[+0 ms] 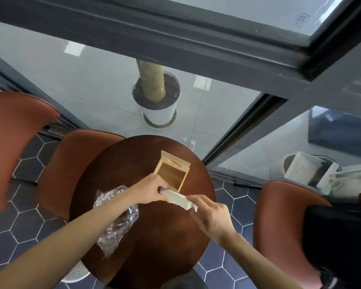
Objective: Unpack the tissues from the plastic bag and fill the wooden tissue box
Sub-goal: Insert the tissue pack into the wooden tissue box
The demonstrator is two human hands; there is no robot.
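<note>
A white stack of tissues (176, 198) is held between both hands just above the round table, at the near edge of the wooden tissue box (172, 174). The box stands open, its inside bare wood, and its lid (174, 161) is slid toward the far side. My left hand (148, 189) grips the stack's left end, right beside the box's near left corner. My right hand (212, 216) pinches the right end. The crumpled clear plastic bag (117, 217) lies on the table's left part, partly under my left forearm.
The dark brown round table (154, 247) is ringed by reddish-brown chairs (71, 170), (279, 226), (13, 142). Beyond the table is a glass wall with a dark frame, a white potted plant (157, 94) behind it. A black bag (338, 243) lies on the right chair.
</note>
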